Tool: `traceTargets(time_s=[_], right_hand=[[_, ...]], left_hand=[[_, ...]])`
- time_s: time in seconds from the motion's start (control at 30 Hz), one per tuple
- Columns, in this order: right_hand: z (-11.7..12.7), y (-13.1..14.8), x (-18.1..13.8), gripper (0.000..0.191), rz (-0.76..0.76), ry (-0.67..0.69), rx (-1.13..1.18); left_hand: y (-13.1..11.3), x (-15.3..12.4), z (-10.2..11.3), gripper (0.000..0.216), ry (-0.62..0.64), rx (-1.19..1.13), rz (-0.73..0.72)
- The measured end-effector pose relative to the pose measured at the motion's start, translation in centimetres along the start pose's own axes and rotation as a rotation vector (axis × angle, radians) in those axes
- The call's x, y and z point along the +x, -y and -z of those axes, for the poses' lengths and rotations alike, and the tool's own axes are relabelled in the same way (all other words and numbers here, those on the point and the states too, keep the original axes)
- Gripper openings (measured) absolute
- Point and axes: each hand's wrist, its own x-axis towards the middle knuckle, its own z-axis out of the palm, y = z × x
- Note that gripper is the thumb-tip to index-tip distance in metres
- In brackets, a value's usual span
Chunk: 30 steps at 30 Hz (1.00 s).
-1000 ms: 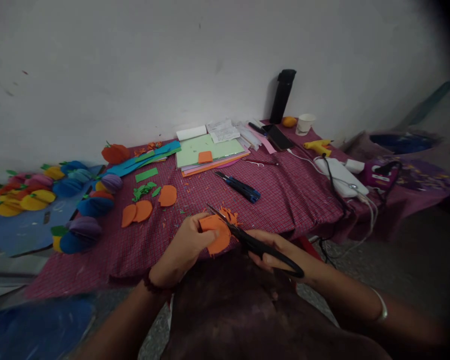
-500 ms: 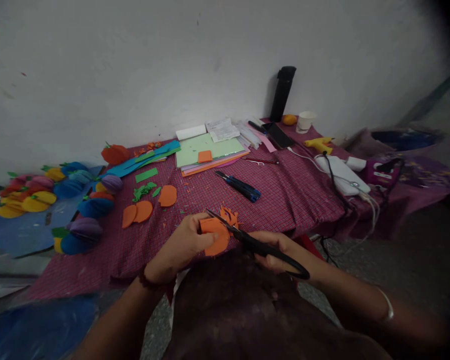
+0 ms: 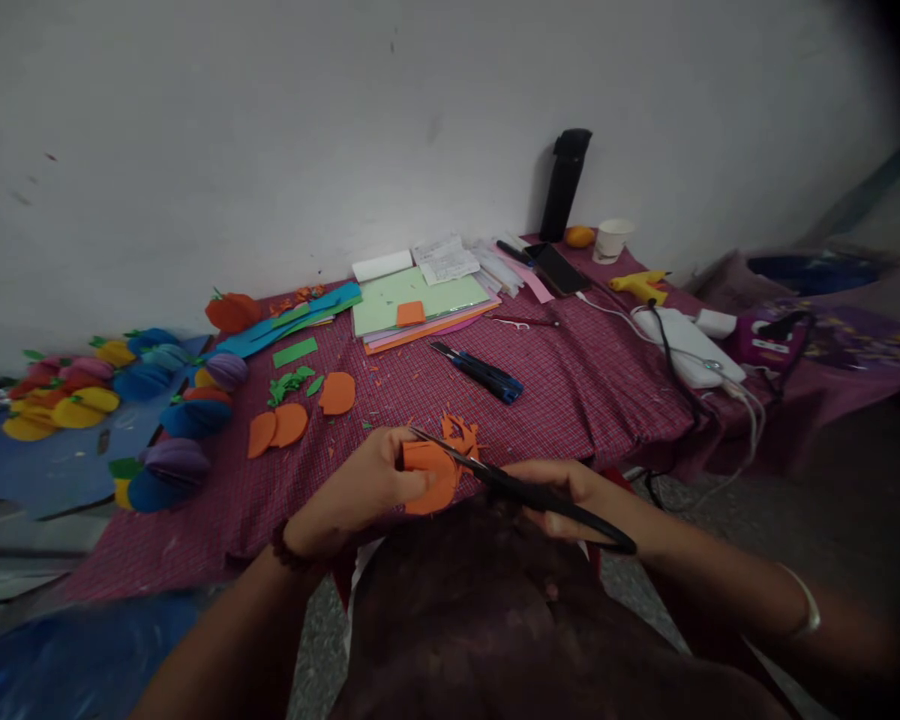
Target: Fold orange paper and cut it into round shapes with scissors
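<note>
Between its thumb and fingers my left hand (image 3: 364, 490) pinches a rounded piece of orange paper (image 3: 435, 488) near the table's front edge. Black-handled scissors (image 3: 525, 490) are gripped in my right hand (image 3: 570, 495), their blades pointing left across the top of the orange paper. Just behind the blades lies a small heap of orange paper scraps (image 3: 461, 435). To the left rest rounded orange cutouts (image 3: 337, 393), near small green paper leaves (image 3: 289, 384). A black and blue box cutter (image 3: 480, 373) lies further back on the checked cloth.
Several colourful paper pumpkins (image 3: 86, 407) stand at the left. A paper stack (image 3: 379, 310) lies toward the wall. At the back right are a black bottle (image 3: 565, 185), paper cup (image 3: 612, 242), phone (image 3: 557, 270), yellow glue gun (image 3: 640, 285) and white power bank (image 3: 686, 345) with cables.
My right hand and the scissors' handles have shifted slightly right and down. The blades look closer together over the orange paper. My left hand keeps its pinch.
</note>
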Motion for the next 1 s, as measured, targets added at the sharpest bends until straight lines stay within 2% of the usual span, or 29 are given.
traceTargets(time_s=[0.2,0.5,0.7,0.87,1.0], right_hand=[[0.4,0.6,-0.2,0.061,-0.015,0.007,-0.042],[0.9,1.0,-0.4,0.061,-0.040,0.015,-0.114],[1.1,2.2,-0.5,0.062,-0.111,0.048,-0.133],[1.9,2.7,-0.4,0.059,-0.164,0.111,-0.180],[2.6,2.5,-0.2,0.058,-0.170,0.168,-0.159]], left_hand=[[-0.4,0.0,0.4,0.005,0.066,0.038,-0.004],[-0.8,0.0,0.7,0.007,0.149,0.036,0.022],[-0.7,0.1,1.4,0.006,0.221,0.072,0.025],[-0.9,0.2,1.8,0.018,0.326,0.104,0.107],[-1.0,0.3,1.9,0.013,0.304,0.156,0.104]])
